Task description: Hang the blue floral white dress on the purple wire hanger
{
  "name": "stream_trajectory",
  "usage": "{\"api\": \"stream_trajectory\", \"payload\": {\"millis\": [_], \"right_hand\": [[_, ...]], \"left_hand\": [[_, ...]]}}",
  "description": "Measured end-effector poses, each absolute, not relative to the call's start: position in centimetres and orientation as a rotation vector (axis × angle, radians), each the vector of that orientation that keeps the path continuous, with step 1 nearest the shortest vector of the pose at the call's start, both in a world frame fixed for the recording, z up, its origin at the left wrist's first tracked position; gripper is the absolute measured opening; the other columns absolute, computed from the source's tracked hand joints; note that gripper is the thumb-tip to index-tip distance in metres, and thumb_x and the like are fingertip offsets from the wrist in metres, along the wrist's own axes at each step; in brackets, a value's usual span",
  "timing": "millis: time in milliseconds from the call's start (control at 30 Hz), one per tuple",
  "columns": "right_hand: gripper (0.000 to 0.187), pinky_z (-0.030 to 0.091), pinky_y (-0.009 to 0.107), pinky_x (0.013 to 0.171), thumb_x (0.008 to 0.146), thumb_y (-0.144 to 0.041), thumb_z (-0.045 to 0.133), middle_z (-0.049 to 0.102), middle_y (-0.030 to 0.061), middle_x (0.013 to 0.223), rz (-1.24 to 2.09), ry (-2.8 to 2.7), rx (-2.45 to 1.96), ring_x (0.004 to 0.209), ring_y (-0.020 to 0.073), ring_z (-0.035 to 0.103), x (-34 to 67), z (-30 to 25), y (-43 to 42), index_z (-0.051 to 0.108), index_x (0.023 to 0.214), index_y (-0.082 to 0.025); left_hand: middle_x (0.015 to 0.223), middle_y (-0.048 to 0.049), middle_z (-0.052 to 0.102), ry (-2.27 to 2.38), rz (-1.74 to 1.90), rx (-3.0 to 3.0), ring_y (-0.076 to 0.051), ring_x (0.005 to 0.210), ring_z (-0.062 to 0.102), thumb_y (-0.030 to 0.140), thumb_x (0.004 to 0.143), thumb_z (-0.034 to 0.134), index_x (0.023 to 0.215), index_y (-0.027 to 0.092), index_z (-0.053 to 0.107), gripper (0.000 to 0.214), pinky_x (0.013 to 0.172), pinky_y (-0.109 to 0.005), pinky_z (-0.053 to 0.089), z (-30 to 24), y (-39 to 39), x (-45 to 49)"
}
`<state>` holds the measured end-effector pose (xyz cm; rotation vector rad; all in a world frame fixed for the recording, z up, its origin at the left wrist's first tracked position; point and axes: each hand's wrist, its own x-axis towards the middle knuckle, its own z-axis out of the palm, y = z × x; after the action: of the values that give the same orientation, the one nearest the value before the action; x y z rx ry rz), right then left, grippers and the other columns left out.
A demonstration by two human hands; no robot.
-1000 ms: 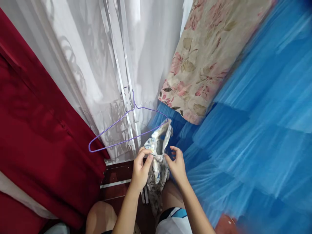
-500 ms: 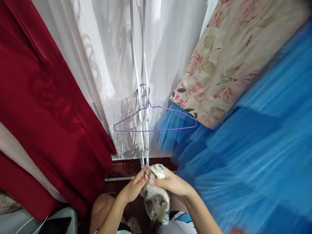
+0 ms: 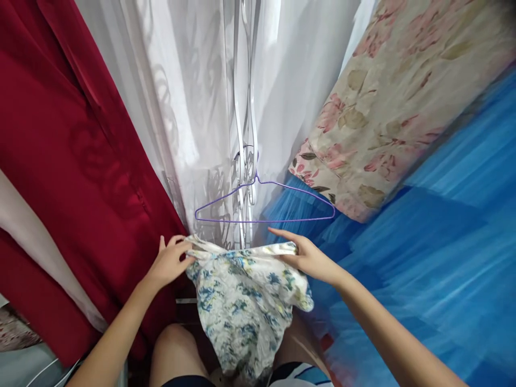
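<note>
Between my hands stretches a white cloth garment (image 3: 245, 301) with a blue, green and yellow floral print; its exact kind is unclear. My left hand (image 3: 171, 263) grips the left end of its top edge. At the opposite end my right hand (image 3: 306, 255) pinches the edge, with the index finger pointing out. The rest of the fabric hangs down over my lap. Just above and beyond the garment hangs an unloaded purple wire hanger (image 3: 264, 221), apart from both hands. Its hook is at the white metal rack (image 3: 252, 107).
Red curtain-like fabric (image 3: 92, 177) hangs on the left. White curtains (image 3: 201, 107) fill the back. To the right are a pink-flowered beige cloth (image 3: 363, 123) and layered blue tulle (image 3: 435, 242). My knee (image 3: 177, 349) shows below.
The garment was bunched between my two hands, held close together. Now my hands have moved apart and upward, spreading its top edge wide below the hanger. The view has shifted slightly.
</note>
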<state>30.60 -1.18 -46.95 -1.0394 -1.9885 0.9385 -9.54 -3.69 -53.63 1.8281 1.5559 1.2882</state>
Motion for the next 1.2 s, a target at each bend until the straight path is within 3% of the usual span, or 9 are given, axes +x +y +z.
{"api": "stream_trajectory", "payload": {"millis": [167, 267, 400, 533, 633, 733, 933, 1067, 1200], "right_hand": [[0.057, 0.049, 0.041, 0.092, 0.077, -0.024, 0.065, 0.066, 0.0106, 0.128, 0.663, -1.865, -1.050, 0.101, 0.0280, 0.065, 27.8, -48.0, 2.3, 0.061, 0.134, -0.019], [0.031, 0.048, 0.036, 0.084, 0.084, -0.021, 0.055, 0.075, 0.0077, 0.104, 0.602, -1.915, -1.009, 0.092, 0.0259, 0.065, 26.8, -48.4, 2.8, 0.073, 0.108, -0.016], [0.022, 0.044, 0.028, 0.063, 0.086, -0.023, 0.053, 0.068, 0.0020, 0.068, 0.581, -1.925, -0.977, 0.063, 0.0193, 0.058, 26.1, -48.6, 1.7, 0.071, 0.076, -0.016], [0.036, 0.048, 0.031, 0.071, 0.082, -0.019, 0.054, 0.071, 0.0041, 0.082, 0.593, -1.911, -0.893, 0.074, 0.0214, 0.062, 27.5, -48.8, -0.3, 0.071, 0.113, -0.019], [0.075, 0.045, 0.028, 0.059, 0.078, -0.018, 0.058, 0.064, -0.0009, 0.070, 0.497, -1.734, -0.959, 0.058, 0.0172, 0.054, 30.4, -48.9, -1.1, 0.039, 0.150, -0.020], [0.095, 0.039, 0.026, 0.050, 0.075, -0.021, 0.061, 0.060, -0.0041, 0.065, 0.399, -1.521, -1.074, 0.049, 0.0150, 0.047, 33.7, -48.0, -0.1, 0.014, 0.158, -0.017], [0.066, 0.048, 0.031, 0.064, 0.068, -0.022, 0.069, 0.074, 0.0141, 0.100, 0.311, -1.781, -1.314, 0.074, 0.0232, 0.064, 37.2, -43.5, 3.7, 0.062, 0.132, -0.008], [0.029, 0.043, 0.027, 0.055, 0.070, -0.029, 0.072, 0.074, 0.0081, 0.076, 0.391, -1.876, -1.369, 0.064, 0.0203, 0.063, 38.9, -40.4, 3.7, 0.078, 0.092, -0.010], [0.027, 0.043, 0.026, 0.052, 0.068, -0.032, 0.079, 0.072, 0.0088, 0.069, 1.004, -1.796, -1.288, 0.057, 0.0177, 0.063, 40.8, -38.7, 3.5, 0.076, 0.080, -0.008]], "left_hand": [[0.098, -0.0075, 0.069, 1.536, 1.426, 1.917, -0.032, 0.117, 0.052, 0.026, 0.069, 0.073, 0.070, 0.023, 0.067, 0.007, 0.117, -0.057, 0.010, -48.0, 0.4, -10.1], [0.099, -0.0086, 0.066, 1.417, 1.364, 2.264, -0.027, 0.106, 0.057, 0.026, 0.083, 0.058, 0.075, 0.021, 0.064, 0.011, 0.102, -0.040, 0.039, -45.3, 0.8, -8.0], [0.107, -0.0076, 0.063, 1.434, 1.359, 2.466, -0.024, 0.102, 0.059, 0.025, 0.087, 0.054, 0.091, 0.022, 0.065, 0.012, 0.089, -0.031, 0.044, -43.2, -0.1, -3.5], [0.103, -0.0049, 0.059, 1.453, 1.276, 2.548, -0.021, 0.093, 0.061, 0.029, 0.091, 0.053, 0.102, 0.025, 0.067, 0.018, 0.083, -0.029, 0.044, -42.9, -0.5, -0.5], [0.097, -0.0033, 0.059, 1.537, 1.269, 2.523, -0.019, 0.082, 0.061, 0.032, 0.093, 0.053, 0.102, 0.027, 0.067, 0.018, 0.071, -0.026, 0.042, -43.4, -0.5, -0.1], [0.097, -0.0029, 0.062, 1.631, 1.255, 2.515, -0.020, 0.079, 0.061, 0.035, 0.092, 0.055, 0.101, 0.028, 0.068, 0.018, 0.064, -0.026, 0.039, -43.5, -0.6, -0.2], [0.103, -0.0038, 0.064, 1.639, 1.384, 2.439, -0.021, 0.088, 0.063, 0.035, 0.093, 0.054, 0.108, 0.029, 0.069, 0.022, 0.070, -0.027, 0.042, -43.2, -1.5, 0.3], [0.114, -0.0073, 0.063, 1.499, 1.743, 2.208, -0.023, 0.107, 0.060, 0.033, 0.089, 0.058, 0.111, 0.025, 0.070, 0.026, 0.095, -0.031, 0.043, -44.1, -1.3, -1.6], [0.106, -0.0097, 0.068, 1.324, 1.868, 1.687, -0.022, 0.099, 0.064, 0.036, 0.080, 0.070, 0.107, 0.018, 0.070, 0.032, 0.088, -0.031, 0.049, -46.2, -0.3, -4.4]]}}
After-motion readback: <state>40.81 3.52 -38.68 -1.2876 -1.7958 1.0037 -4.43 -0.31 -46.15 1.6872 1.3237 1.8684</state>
